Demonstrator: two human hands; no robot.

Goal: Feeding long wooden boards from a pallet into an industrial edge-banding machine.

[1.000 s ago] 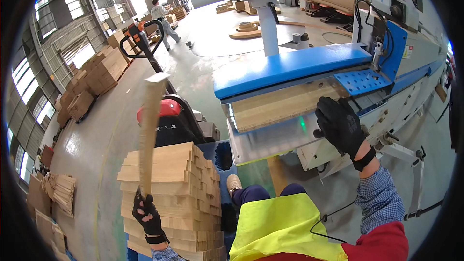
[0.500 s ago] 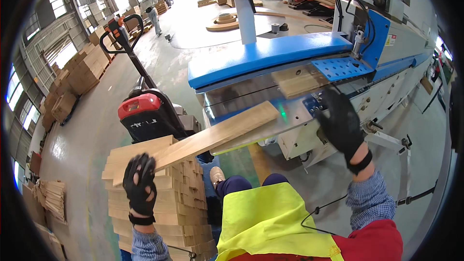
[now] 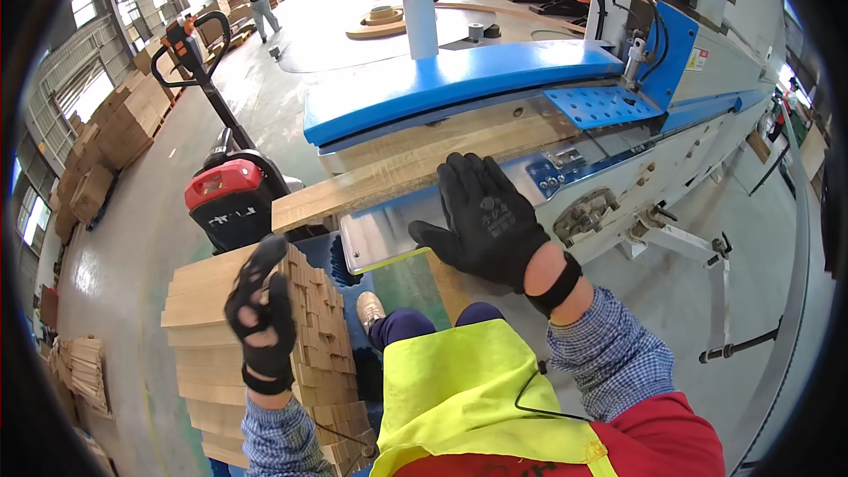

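Observation:
A long wooden board [image 3: 380, 172] lies along the metal bed [image 3: 389, 234] of a machine, in front of the blue padded beam [image 3: 459, 79]. Its left end sticks out past the bed. My right hand [image 3: 490, 225], in a black glove, is spread flat over the bed with its fingertips at the board's near edge. Just below the board's left end, my gloved left hand [image 3: 262, 309] is raised beside a stack of boards [image 3: 216, 300]. Its fingers are loosely bent, the thumb apart, and it holds nothing.
A blue perforated plate [image 3: 605, 106] sits at the bed's right, by an upright blue guard [image 3: 669, 44]. Behind the stack stands a red and black pallet truck [image 3: 225, 190]. Cardboard boxes [image 3: 119, 137] line the left wall. Another person [image 3: 258, 4] is far off at upper left.
The board has slid right and back along the bed, away from my left hand. My right hand has come left and down to the board's edge. The view has shifted slightly.

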